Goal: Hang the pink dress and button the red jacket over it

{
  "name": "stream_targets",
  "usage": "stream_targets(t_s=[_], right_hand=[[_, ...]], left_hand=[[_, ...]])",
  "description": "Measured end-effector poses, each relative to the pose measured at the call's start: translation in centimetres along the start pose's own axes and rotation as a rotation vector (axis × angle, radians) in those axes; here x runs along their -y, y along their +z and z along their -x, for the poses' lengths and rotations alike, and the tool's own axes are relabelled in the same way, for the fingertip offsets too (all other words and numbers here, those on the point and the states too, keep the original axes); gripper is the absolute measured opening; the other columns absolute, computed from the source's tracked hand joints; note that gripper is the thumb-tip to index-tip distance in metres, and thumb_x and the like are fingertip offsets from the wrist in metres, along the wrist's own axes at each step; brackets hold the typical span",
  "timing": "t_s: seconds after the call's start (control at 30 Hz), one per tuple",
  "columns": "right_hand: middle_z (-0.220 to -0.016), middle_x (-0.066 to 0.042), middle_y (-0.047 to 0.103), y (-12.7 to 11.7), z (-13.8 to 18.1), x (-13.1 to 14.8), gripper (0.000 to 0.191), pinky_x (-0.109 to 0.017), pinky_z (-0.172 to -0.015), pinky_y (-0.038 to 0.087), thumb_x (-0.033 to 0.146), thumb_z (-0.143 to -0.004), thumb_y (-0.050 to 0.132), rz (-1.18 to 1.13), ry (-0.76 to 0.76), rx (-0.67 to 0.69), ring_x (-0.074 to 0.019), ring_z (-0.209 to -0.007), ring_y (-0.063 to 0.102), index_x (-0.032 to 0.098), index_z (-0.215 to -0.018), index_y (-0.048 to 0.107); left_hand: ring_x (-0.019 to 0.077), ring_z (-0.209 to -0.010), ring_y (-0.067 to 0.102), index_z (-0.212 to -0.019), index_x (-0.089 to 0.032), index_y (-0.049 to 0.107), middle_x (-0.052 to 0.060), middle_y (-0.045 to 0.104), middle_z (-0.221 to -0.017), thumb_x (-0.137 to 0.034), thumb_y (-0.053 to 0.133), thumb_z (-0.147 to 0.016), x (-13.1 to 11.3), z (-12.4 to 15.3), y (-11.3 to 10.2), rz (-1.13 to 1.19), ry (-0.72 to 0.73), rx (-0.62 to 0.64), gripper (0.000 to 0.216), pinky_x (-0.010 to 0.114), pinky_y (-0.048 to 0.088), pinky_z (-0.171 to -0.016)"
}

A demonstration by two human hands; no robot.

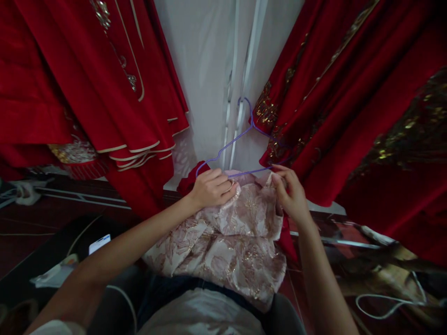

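Note:
A pale pink brocade garment (244, 256) with glittery floral patterns lies across my lap. My left hand (213, 188), with a ring on one finger, is closed on the garment's upper left edge. At its upper right edge my right hand (289, 190) pinches the fabric between thumb and fingers. A purple wire hanger (234, 141) stands behind the top of the garment, its hook pointing up and its lower bar running just above the fabric between both hands. Whether the hanger is inside the garment I cannot tell.
Red embellished garments hang on the left (139, 116) and on the right (335, 102). A pale wall (199, 56) with white vertical rails (249, 56) is between them. At lower left, a phone (99, 244) lies on a dark surface. A white cable (380, 298) loops at lower right.

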State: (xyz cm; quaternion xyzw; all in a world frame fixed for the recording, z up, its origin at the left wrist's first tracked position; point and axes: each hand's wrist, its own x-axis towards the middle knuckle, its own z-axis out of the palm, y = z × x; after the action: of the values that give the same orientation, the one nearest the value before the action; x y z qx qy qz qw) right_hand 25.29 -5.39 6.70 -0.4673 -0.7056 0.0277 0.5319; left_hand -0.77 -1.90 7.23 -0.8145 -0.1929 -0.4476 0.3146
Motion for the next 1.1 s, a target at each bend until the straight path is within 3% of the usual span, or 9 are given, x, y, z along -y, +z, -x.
stream_targets(t_s=[0.1, 0.2, 0.3, 0.4, 0.53, 0.63, 0.8, 0.97, 1.1], right_hand=[[-0.126, -0.009, 0.058, 1.1, 0.3, 0.1, 0.015, -0.043, -0.105, 0.037, 0.033, -0.092, 0.051, -0.034, -0.021, 0.052, -0.0235, -0.123, 0.05, 0.022, -0.087, 0.06], [-0.121, -0.009, 0.061, 1.7, 0.9, -0.3, 0.014, -0.044, -0.102, 0.039, 0.034, -0.091, 0.054, -0.095, 0.055, 0.05, -0.0232, -0.117, 0.055, 0.022, -0.089, 0.061], [-0.116, -0.009, 0.064, 1.8, 1.3, -0.9, 0.017, -0.044, -0.099, 0.041, 0.037, -0.09, 0.054, -0.183, 0.137, -0.032, -0.0229, -0.111, 0.059, 0.022, -0.091, 0.06], [-0.118, -0.01, 0.064, 1.8, 1.8, -1.3, 0.02, -0.044, -0.102, 0.039, 0.039, -0.09, 0.053, -0.22, 0.171, -0.091, -0.0227, -0.114, 0.058, 0.021, -0.092, 0.061], [-0.123, -0.011, 0.061, 1.3, 2.4, -2.3, 0.022, -0.043, -0.103, 0.039, 0.041, -0.091, 0.052, -0.228, 0.222, -0.183, -0.0219, -0.115, 0.057, 0.02, -0.095, 0.06], [-0.123, -0.011, 0.061, 0.5, 2.6, -3.4, 0.025, -0.043, -0.103, 0.039, 0.043, -0.09, 0.05, -0.185, 0.317, -0.339, -0.0224, -0.117, 0.056, 0.02, -0.092, 0.059], [-0.128, -0.009, 0.059, -1.3, 2.9, -5.6, 0.027, -0.041, -0.106, 0.036, 0.046, -0.087, 0.049, -0.112, 0.449, -0.57, -0.0229, -0.122, 0.052, 0.02, -0.093, 0.058], [-0.121, -0.011, 0.062, -3.0, 4.0, -8.2, 0.029, -0.045, -0.103, 0.038, 0.047, -0.085, 0.047, 0.08, 0.566, -0.598, -0.0256, -0.115, 0.056, 0.021, -0.093, 0.057], [-0.1, -0.013, 0.065, -3.5, 4.3, -10.1, 0.029, -0.047, -0.097, 0.042, 0.048, -0.081, 0.05, 0.161, 0.551, -0.577, -0.0271, -0.102, 0.06, 0.02, -0.081, 0.052]], left_hand=[[0.0138, -0.068, 0.046, -0.061, -0.018, 0.063, 0.001, 0.057, -0.063, -0.031, 0.056, -0.089, -0.3, 0.3, 0.5, 0.082, -0.077, 0.155, 0.032, 0.029, 0.035, -0.063], [0.0194, -0.095, 0.052, -0.069, -0.019, 0.07, 0.007, 0.064, -0.1, -0.036, 0.054, -0.09, -0.3, 0.2, 1.0, 0.205, -0.129, 0.326, 0.031, 0.037, 0.042, -0.083], [0.026, -0.126, 0.041, -0.079, -0.021, 0.074, 0.008, 0.053, -0.133, -0.037, 0.051, -0.091, -0.6, -0.9, 2.5, 0.301, -0.145, 0.408, 0.03, 0.048, 0.032, -0.106], [0.0292, -0.136, 0.031, -0.08, -0.022, 0.075, 0.007, 0.048, -0.14, -0.038, 0.052, -0.09, -0.9, -1.6, 5.0, 0.331, -0.215, 0.483, 0.03, 0.056, 0.019, -0.114], [0.0301, -0.13, 0.039, -0.078, -0.021, 0.076, 0.009, 0.051, -0.138, -0.039, 0.056, -0.087, -1.2, -0.1, 7.4, 0.338, -0.32, 0.639, 0.028, 0.061, 0.021, -0.112], [0.0288, -0.13, 0.039, -0.078, -0.02, 0.076, 0.009, 0.049, -0.14, -0.039, 0.055, -0.088, -1.7, 1.7, 7.0, 0.29, -0.333, 0.591, 0.03, 0.059, 0.02, -0.113], [0.0263, -0.132, 0.037, -0.084, -0.024, 0.076, 0.005, 0.048, -0.14, -0.039, 0.051, -0.091, -2.9, 2.5, 3.9, 0.313, -0.347, 0.518, 0.031, 0.057, 0.017, -0.115], [0.0251, -0.133, 0.037, -0.079, -0.024, 0.076, 0.004, 0.047, -0.142, -0.037, 0.05, -0.092, -3.2, 1.6, 1.9, 0.361, -0.352, 0.506, 0.032, 0.056, 0.018, -0.115], [0.0233, -0.13, 0.041, -0.077, -0.023, 0.075, 0.003, 0.049, -0.139, -0.036, 0.05, -0.093, -3.1, 1.5, 1.7, 0.388, -0.372, 0.495, 0.032, 0.055, 0.019, -0.115]])
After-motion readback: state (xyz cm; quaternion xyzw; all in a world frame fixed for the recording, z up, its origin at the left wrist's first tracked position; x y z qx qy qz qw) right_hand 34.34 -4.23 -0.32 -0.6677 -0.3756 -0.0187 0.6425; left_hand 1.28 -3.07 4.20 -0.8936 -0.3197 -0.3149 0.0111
